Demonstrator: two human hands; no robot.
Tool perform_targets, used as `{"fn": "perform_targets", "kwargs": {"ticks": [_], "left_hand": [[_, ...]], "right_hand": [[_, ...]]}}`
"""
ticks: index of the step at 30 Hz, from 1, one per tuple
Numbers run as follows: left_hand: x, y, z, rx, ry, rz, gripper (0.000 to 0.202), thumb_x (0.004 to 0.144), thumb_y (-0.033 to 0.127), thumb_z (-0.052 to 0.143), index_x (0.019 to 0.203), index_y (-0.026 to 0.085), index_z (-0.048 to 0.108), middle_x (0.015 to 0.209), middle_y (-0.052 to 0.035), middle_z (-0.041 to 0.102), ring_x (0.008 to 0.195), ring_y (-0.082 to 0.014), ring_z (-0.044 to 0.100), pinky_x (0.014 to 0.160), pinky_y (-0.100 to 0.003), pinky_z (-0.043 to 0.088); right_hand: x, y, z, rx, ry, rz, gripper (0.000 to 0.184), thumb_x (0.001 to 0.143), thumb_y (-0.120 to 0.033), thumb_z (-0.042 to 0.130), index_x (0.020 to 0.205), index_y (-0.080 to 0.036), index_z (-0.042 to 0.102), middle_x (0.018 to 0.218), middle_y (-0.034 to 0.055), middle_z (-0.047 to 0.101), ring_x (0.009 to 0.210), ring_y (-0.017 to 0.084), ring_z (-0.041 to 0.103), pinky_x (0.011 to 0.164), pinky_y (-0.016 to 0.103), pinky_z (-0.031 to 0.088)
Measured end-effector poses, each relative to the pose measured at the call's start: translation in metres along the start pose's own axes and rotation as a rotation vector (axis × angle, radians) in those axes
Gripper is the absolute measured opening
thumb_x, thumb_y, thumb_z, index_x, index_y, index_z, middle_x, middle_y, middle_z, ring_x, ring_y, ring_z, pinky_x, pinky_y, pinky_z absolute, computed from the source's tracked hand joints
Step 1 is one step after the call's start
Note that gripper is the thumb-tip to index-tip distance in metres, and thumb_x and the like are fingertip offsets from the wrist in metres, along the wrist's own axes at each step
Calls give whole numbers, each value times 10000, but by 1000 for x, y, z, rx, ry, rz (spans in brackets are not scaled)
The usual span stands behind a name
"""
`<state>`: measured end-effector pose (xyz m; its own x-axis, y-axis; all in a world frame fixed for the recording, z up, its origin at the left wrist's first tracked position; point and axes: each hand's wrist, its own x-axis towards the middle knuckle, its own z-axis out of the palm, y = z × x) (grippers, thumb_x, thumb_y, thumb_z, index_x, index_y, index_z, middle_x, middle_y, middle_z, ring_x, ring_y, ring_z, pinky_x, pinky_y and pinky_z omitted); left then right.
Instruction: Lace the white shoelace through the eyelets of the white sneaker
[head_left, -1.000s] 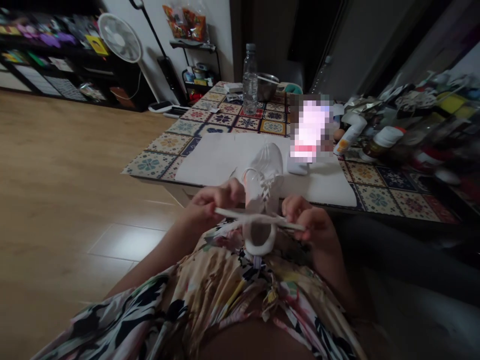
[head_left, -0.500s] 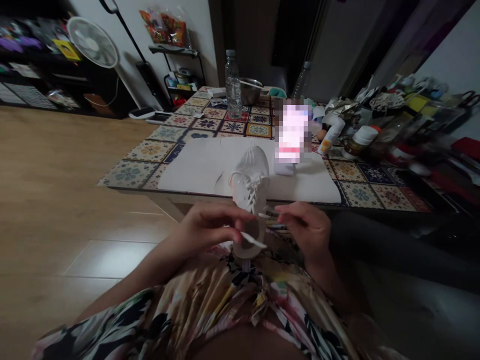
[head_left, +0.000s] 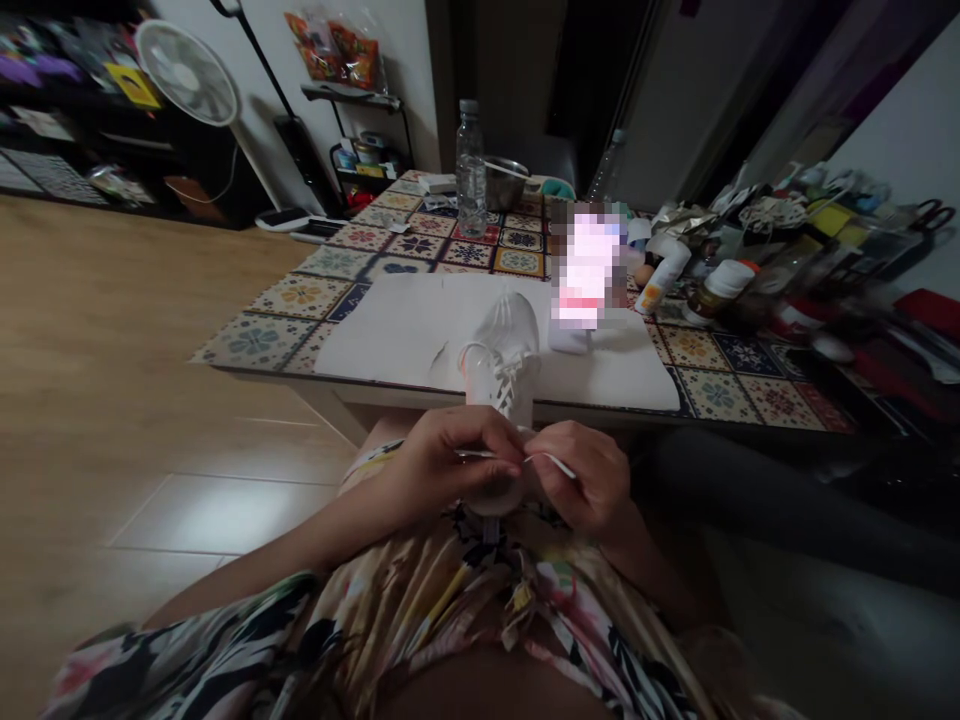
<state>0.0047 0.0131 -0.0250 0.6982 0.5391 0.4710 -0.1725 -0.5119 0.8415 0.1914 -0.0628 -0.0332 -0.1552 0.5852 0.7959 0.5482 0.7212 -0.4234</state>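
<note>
White sneaker [head_left: 504, 345] with white laces [head_left: 551, 461]; white paper sheet [head_left: 405, 330]; tablecloth [head_left: 300, 300] of multicoloured floral tiles (blue, yellow, red); floral-print dress [head_left: 420, 610].

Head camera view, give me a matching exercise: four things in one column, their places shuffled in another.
1 shoelace
2 water bottle
3 fan
4 sneaker

A far end of the table
B beside the dark shelves
C pinched by left hand and right hand
D toe on the white sheet

Pairs: 1-C, 2-A, 3-B, 4-D
</note>
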Motion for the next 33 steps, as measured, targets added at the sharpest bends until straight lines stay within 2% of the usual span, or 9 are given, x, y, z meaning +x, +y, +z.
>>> {"fn": "perform_targets", "kwargs": {"ticks": [4,6,8,12,15,22,26,30,33], "left_hand": [[1,6,1,17,-119,51,101,876,177,678,781,150,702,814,-59,738,764,-135,699,705,-218,538],[1,8,0,49,-131,79,112,891,188,662,796,155,711,792,-59,736,756,-135,698,704,-221,541],[0,9,-1,70,-89,108,90,895,194,661,841,165,726,803,-61,744,765,-140,700,721,-235,550],[-3,8,-5,115,27,183,125,872,171,694,977,201,754,870,-62,763,796,-146,701,730,-241,560],[-4,9,-6,132,77,226,121,870,150,693,947,211,764,852,-50,760,786,-135,695,712,-223,557],[-3,11,-3,112,102,177,93,884,182,677,870,207,765,823,-51,765,775,-142,704,706,-234,563],[-4,10,-2,105,116,139,85,879,218,685,889,212,769,811,-52,771,765,-154,713,707,-252,575],[-2,13,0,98,154,41,84,854,256,714,831,201,772,765,-50,771,709,-151,711,663,-239,575],[-2,13,1,47,182,-70,86,820,257,744,776,189,772,738,-42,769,656,-138,696,603,-213,554]], "right_hand": [[-6,1,6,63,247,186,97,920,-157,567,927,-238,619,767,-4,671,678,127,647,635,249,545],[-8,2,9,68,303,248,113,889,-179,634,966,-253,594,778,-20,650,630,112,625,571,221,529],[-8,3,10,84,258,230,170,886,-197,645,1027,-263,576,809,-17,654,638,112,630,555,213,526],[-2,1,4,77,-18,62,257,918,-213,571,1172,-251,563,940,37,696,837,164,674,735,292,569],[4,1,1,2,-94,-20,237,911,-247,555,1145,-228,584,981,66,675,884,193,649,791,343,557],[7,-1,1,61,-153,39,170,838,-148,510,936,-215,633,1001,62,594,907,185,610,761,318,532],[6,1,3,72,-131,44,77,871,-203,561,904,-223,628,955,48,623,870,180,620,752,311,528],[3,5,7,49,-28,-11,74,929,-275,571,982,-241,608,855,30,661,767,170,623,687,298,515],[2,2,6,-41,19,-92,146,942,-226,551,1071,-273,599,880,28,665,736,162,604,672,300,500]]}}
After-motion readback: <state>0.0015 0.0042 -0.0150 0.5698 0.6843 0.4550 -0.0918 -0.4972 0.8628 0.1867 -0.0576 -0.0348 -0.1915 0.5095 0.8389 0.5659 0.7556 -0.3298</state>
